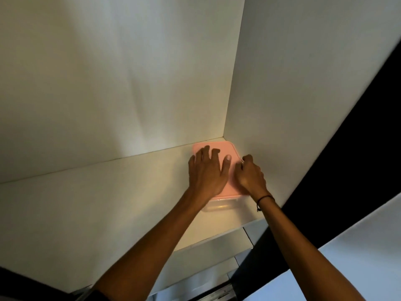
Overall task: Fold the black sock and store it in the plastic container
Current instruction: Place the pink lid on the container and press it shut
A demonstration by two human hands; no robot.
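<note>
Sitting in the far right corner of a white shelf [86, 205], against the back wall [108, 83] and just beside the side wall [293, 105]: a clear plastic container [219, 207] capped with a pink lid [225, 148]. Pressing flat on the lid: the left hand [206, 173], fingers [205, 152] spread wide, thumb [226, 165] angling toward the right. Resting at the lid's right edge: the right hand [250, 175], fingers curled in, seemingly pinching the lid's rim; cannot tell for sure, the grip being hidden by the knuckles. Circling the right wrist: a thin dark cord bracelet [263, 199]. Showing below the lid, at the near end: the container's transparent wall, catching light. Not showing anywhere in view: the black sock; cannot tell through the lid and hands whether lying inside. Reaching in from the lower edge: both bare forearms. Running diagonally at the right: a dark panel [347, 159].
</note>
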